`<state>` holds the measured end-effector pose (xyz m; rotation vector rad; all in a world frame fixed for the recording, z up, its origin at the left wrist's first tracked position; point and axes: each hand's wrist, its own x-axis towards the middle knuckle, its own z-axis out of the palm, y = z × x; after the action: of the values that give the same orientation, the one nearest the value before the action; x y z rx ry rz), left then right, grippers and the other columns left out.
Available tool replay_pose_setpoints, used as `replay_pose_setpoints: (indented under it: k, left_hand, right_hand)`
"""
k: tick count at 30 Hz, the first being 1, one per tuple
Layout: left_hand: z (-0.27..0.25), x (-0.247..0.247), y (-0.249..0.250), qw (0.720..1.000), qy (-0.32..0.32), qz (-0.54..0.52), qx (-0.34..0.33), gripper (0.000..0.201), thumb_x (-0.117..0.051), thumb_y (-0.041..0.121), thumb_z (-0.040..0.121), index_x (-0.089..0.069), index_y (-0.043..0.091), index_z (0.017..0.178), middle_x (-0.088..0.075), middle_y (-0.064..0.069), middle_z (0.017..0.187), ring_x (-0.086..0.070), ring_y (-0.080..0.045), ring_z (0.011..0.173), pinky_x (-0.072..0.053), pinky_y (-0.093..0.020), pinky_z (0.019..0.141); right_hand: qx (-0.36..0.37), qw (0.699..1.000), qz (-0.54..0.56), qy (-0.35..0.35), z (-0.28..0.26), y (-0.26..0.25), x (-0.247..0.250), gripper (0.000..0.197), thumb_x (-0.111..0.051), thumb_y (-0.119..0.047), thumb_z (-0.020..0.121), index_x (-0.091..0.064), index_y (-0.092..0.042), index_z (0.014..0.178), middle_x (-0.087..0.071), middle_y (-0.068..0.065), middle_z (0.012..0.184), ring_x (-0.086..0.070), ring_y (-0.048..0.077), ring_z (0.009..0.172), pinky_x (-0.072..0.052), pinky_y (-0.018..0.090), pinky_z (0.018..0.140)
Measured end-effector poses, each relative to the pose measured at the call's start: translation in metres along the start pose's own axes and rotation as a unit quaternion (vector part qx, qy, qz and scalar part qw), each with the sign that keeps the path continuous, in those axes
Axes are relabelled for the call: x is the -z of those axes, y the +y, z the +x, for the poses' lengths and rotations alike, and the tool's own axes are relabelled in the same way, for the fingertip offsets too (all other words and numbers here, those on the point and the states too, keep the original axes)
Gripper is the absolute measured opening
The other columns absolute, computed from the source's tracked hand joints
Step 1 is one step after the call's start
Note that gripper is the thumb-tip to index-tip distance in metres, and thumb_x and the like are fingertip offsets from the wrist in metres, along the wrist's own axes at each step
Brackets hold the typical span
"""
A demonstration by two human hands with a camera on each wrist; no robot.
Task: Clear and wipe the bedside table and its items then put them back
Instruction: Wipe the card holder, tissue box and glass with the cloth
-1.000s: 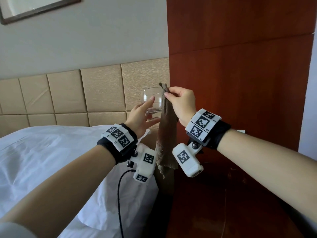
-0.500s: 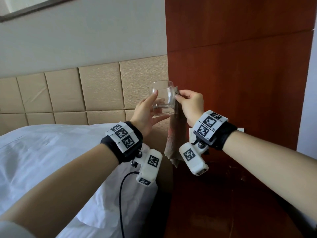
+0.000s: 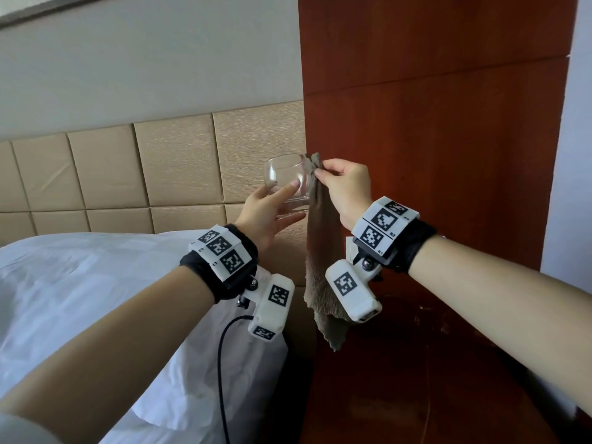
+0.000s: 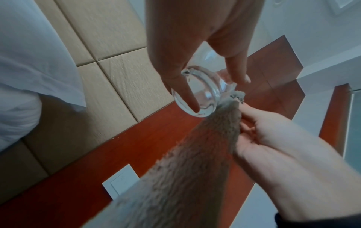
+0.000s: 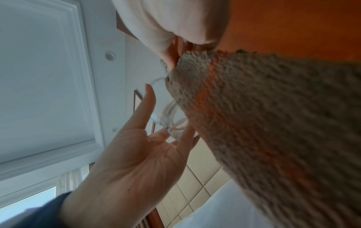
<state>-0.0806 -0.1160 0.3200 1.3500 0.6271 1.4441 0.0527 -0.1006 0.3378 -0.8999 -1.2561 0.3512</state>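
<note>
A clear, empty glass tumbler (image 3: 285, 177) is held up in front of the headboard, and my left hand (image 3: 282, 203) grips it with the thumb on its near side and the fingers under its base. My right hand (image 3: 320, 172) pinches the top of a brown fluffy cloth (image 3: 320, 251) against the glass's right rim. The rest of the cloth hangs down between my wrists. In the left wrist view the glass (image 4: 201, 95) shows its thick base, with the cloth (image 4: 185, 169) beside it. The right wrist view is largely filled by the cloth (image 5: 254, 108). Below my hands lies the dark wooden bedside table (image 3: 416, 379).
A bed with white sheets (image 3: 80, 299) lies to the left against a beige padded headboard (image 3: 160, 171). A red-brown wood panel (image 3: 432, 123) rises behind the table, with a white wall switch (image 4: 121, 180) on it. A black cable (image 3: 221, 363) hangs from my left wrist.
My right hand has slid the cloth down the side of the glass and back up to its rim. My left hand has kept its hold and turned the glass a little.
</note>
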Motion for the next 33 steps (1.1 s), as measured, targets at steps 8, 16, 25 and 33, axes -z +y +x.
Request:
replay_pose_setpoints:
  k: [8,16,25,33]
  left_hand:
    - [-0.003,0.009,0.003,1.000,0.004,-0.019,-0.016,0.059,-0.066,0.022,0.085,-0.042,0.005,0.135,-0.072,-0.003,0.093,-0.067,-0.029,0.099,-0.059,-0.035,0.076]
    - [0.001,0.001,0.002,0.996,0.070,-0.053,-0.012,0.054,-0.065,0.026,0.087,-0.044,-0.002,0.127,-0.059,-0.016,0.116,-0.063,-0.025,0.093,-0.058,-0.032,0.064]
    - [-0.001,-0.006,0.000,0.999,0.045,-0.020,0.015,0.047,-0.068,0.031,0.084,-0.050,0.002,0.116,-0.058,-0.014,0.110,-0.062,-0.029,0.104,-0.059,-0.033,0.069]
    - [-0.011,-0.011,0.007,1.000,0.004,-0.001,0.022,0.052,-0.060,0.035,0.089,-0.053,-0.002,0.124,-0.063,-0.014,0.112,-0.068,-0.020,0.086,-0.057,-0.030,0.065]
  right_hand:
    - [-0.001,1.000,-0.007,0.006,0.003,-0.001,0.002,0.024,-0.066,-0.013,0.084,-0.071,-0.006,0.107,-0.072,0.006,0.104,-0.065,0.019,0.101,-0.051,0.037,0.095]
    - [-0.002,1.000,0.016,0.003,-0.001,-0.004,0.003,0.024,-0.067,-0.012,0.084,-0.071,-0.006,0.107,-0.072,0.005,0.103,-0.065,0.018,0.100,-0.051,0.036,0.096]
    - [0.025,1.000,-0.014,-0.003,-0.002,-0.006,0.007,0.024,-0.066,-0.013,0.084,-0.071,-0.007,0.107,-0.072,0.006,0.103,-0.066,0.018,0.099,-0.052,0.037,0.093]
    - [-0.008,1.000,-0.013,0.013,-0.004,0.005,0.012,0.022,-0.066,-0.012,0.085,-0.072,-0.006,0.105,-0.072,0.004,0.102,-0.065,0.015,0.096,-0.051,0.033,0.094]
